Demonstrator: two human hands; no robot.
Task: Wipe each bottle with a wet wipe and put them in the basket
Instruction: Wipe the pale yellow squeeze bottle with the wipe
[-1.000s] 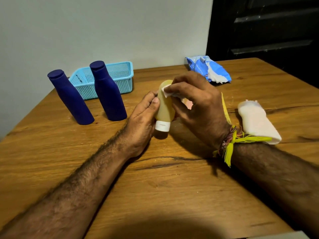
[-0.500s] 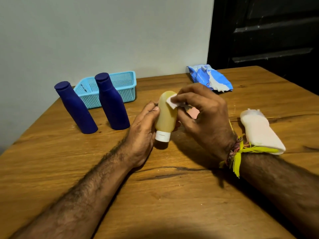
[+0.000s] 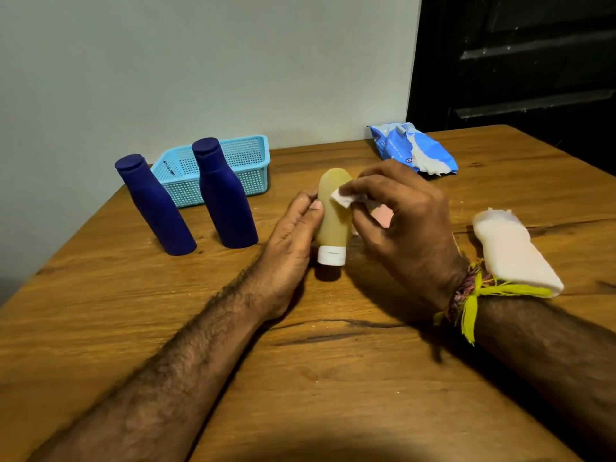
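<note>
The yellow bottle [image 3: 333,208] is held cap-down just above the table [image 3: 300,378] at centre, gripped by the left hand [image 3: 290,241]. A wet wipe [image 3: 343,197] is pinched in the right hand [image 3: 400,221] and pressed against the bottle's upper side. Two blue bottles [image 3: 226,198] are observed upright before the basket [image 3: 233,168]

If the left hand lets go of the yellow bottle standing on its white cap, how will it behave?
Probably tippy: the yellow bottle stands upside down on a small white cap, wider above. The left hand steadies it while the right hand presses a wipe against it. The wet surface may be slippery.
</note>
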